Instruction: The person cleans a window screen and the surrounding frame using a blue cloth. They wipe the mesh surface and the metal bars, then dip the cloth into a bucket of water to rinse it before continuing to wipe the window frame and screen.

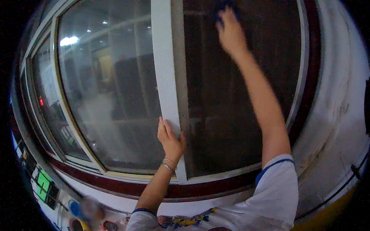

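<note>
My left hand (pixel 170 141) rests against the white upright bar (pixel 165 57) of a sliding window, fingers stretched out and laid along it. Bracelets circle that wrist. High up to the right, my right hand (pixel 233 37) reaches to the dark window panel (pixel 231 127) with a dark blue cloth (pixel 223 5) under its fingers. The cloth is small in view and partly hidden by the hand and the dimness. To the left of the bar is a glass pane (pixel 127 100) with reflections of lights and pale curtain-like folds showing in it.
A dark red sill (pixel 115 188) runs below the window, and a light wall (pixel 335 96) stands to the right. At the lower left are a bright green panel (pixel 43 186), a blue round container (pixel 75 209) and a dark rail. Another dark bar (pixel 331 194) crosses the lower right.
</note>
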